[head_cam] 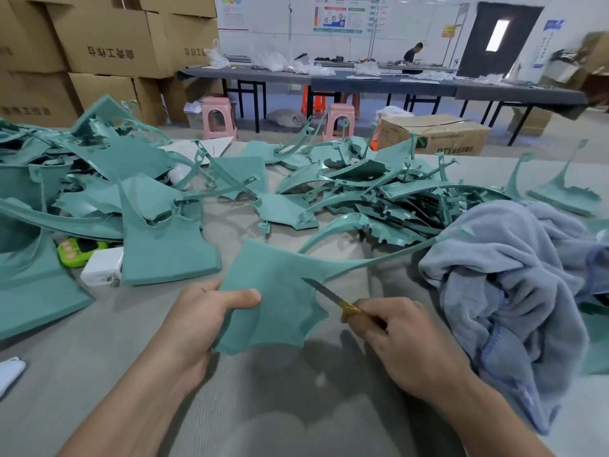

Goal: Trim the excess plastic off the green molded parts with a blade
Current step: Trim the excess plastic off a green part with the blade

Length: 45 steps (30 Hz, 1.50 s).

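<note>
One green part [273,291] is up off the worktop [296,407], left hand [194,321] fingers pinching its near edge, its long thin arm running right toward the towel [514,275]. Right hand [395,338] fingers grip one blade [321,290], tip pointing up-left against the part.

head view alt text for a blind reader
The left hand grips a green molded part above a grey table while the right hand holds a yellow-handled blade at its edge. Piles of green parts lie behind.
</note>
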Tool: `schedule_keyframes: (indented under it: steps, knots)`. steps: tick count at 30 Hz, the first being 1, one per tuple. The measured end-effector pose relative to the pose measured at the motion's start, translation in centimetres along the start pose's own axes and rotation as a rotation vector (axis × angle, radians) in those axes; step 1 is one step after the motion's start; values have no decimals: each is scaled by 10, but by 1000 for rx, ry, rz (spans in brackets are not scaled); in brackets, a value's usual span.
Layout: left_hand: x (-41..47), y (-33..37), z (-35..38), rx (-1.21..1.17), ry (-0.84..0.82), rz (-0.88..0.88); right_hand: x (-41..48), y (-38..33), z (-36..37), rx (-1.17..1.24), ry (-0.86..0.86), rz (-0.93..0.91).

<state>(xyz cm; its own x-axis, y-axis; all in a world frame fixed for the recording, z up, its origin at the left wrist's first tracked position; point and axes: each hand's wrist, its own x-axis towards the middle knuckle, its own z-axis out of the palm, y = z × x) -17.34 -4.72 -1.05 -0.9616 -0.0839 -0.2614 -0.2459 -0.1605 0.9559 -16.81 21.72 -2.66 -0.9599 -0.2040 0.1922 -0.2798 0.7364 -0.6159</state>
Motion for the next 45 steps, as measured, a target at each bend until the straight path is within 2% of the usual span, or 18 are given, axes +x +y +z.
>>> schedule_keyframes:
  steps: [5, 10, 14, 19, 23, 27, 32, 36, 40, 42, 45]
  knots:
    - [-2, 4, -2, 11, -24, 5, -1, -2, -1, 63, 45, -25]
    - [-2, 3, -3, 56, 12, 10, 2, 2, -19, -109, -232, -43]
    - [-4, 0, 3, 107, 19, 24, -1, 0, -21, -106, -95, -82]
    - [-1, -1, -1, 78, -1, 3, 3, -5, -20, -166, -239, -100]
    - [-3, -1, 0, 57, -84, -32, -1, -4, -22, -122, -96, -83]
    - [0, 0, -1, 61, -23, -17, -2, -6, -18, -116, -196, -122]
    - [1, 1, 1, 4, 99, 12, -6, -1, -17, 43, 5, -46]
    - [-1, 0, 8, -119, 86, -26, -8, -12, -5, 47, -72, -33]
    - [0, 0, 11, -156, 105, -37, -6, -8, -1, 7, 114, 61]
    - [0, 0, 10, -187, 108, -45, -7, -11, -1, 70, 51, 20]
    - [-1, 0, 9, -213, 81, -73, -8, -17, 5, 18, -40, -42]
